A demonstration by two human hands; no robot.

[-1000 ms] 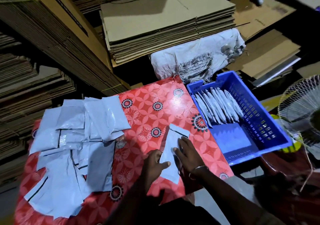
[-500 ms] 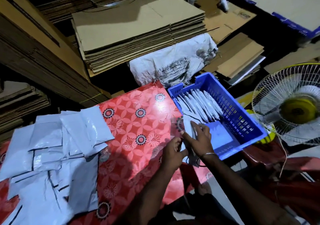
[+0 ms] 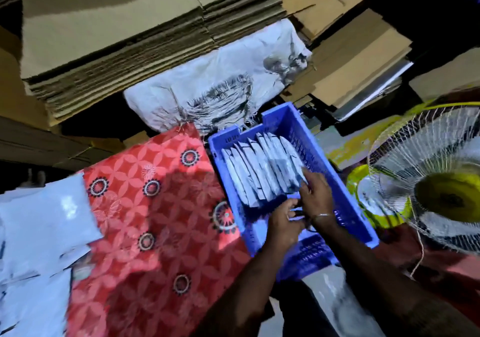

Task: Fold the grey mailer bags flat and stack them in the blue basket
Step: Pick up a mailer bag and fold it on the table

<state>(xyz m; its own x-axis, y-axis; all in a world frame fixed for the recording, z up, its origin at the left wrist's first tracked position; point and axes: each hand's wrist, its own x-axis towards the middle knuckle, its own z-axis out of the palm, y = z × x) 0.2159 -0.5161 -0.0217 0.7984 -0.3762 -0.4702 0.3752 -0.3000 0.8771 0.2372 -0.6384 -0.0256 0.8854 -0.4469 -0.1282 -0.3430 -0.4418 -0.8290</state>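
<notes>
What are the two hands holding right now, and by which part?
Both hands are inside the blue plastic basket. The right hand pinches a folded grey mailer bag by its near end; the left hand's hold cannot be told.

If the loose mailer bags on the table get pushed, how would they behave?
The loose mailer bags look thin and glossy, so probably light and slippery. They overlap unevenly on the red tablecloth, so a push would likely slide several together.

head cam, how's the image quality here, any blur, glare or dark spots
Head view: dim overall, with black gaps under the cardboard stack; the hands and the pile of unfolded grey mailer bags are motion-smeared; soft glare sits on the red tablecloth; wide-angle bending curves the blue basket and the fan.
</notes>
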